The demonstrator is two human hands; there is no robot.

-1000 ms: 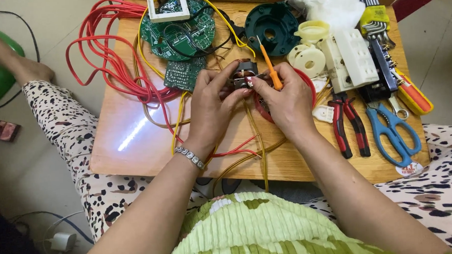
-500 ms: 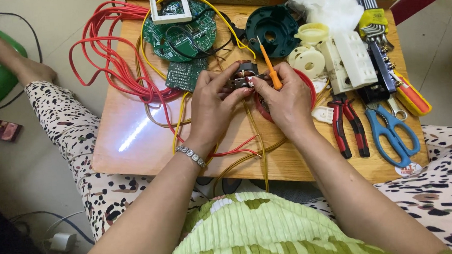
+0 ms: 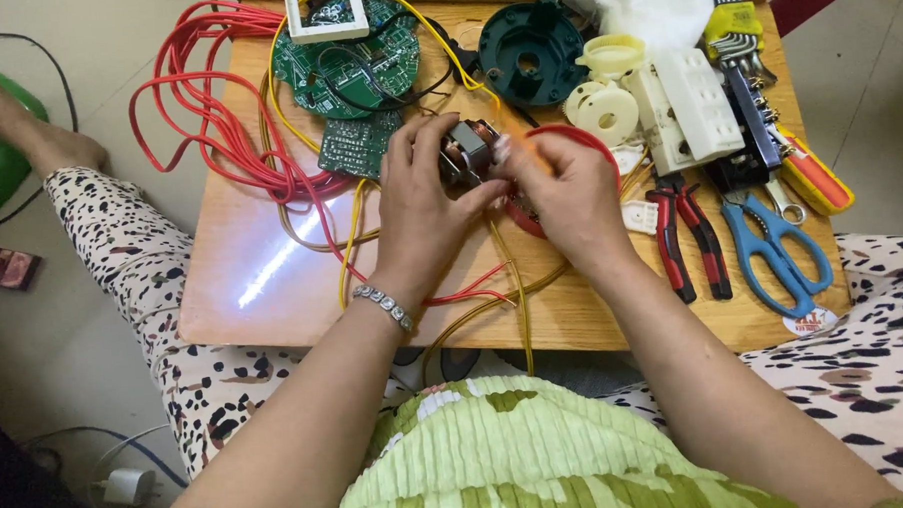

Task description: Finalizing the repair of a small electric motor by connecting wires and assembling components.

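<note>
Head view: over the wooden table (image 3: 273,290), the left hand (image 3: 425,210) clasps a small motor (image 3: 465,148) in its fingers while the right hand (image 3: 570,195), fingers pinched on an orange blurred tool (image 3: 524,153), meets it from the right.

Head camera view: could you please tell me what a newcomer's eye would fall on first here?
At the centre of the wooden table, the left hand grips a small electric motor with copper windings, and the right hand meets it from the other side. A tangle of red cable sprawls at the far left beside a round green circuit board. Blue-handled scissors and red-and-black pliers lie at the right.
</note>
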